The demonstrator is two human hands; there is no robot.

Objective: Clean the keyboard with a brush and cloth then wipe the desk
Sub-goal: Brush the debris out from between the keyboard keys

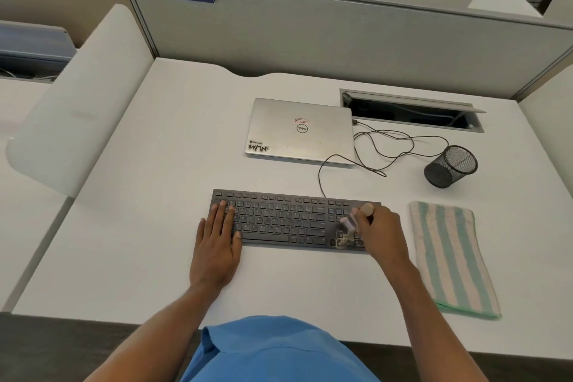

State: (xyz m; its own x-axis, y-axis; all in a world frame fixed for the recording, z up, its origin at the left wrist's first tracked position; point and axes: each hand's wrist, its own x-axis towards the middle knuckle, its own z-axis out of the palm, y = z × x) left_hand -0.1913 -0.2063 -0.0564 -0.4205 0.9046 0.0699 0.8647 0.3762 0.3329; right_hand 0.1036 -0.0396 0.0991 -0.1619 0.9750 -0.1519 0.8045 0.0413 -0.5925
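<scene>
Currently brushing: right grip (pixel 383 231) clasps brush (pixel 350 222) over keyboard (pixel 279 217), gritty right end; left grip (pixel 217 242) flat, fingers straight, on left end. Next, probably: striped cloth (pixel 449 257), desk's front-right.

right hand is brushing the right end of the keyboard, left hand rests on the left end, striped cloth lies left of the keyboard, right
Not quite: the head view shows the striped cloth lying right of the keyboard, past the right hand gripping the brush. The rest is correct.
</scene>
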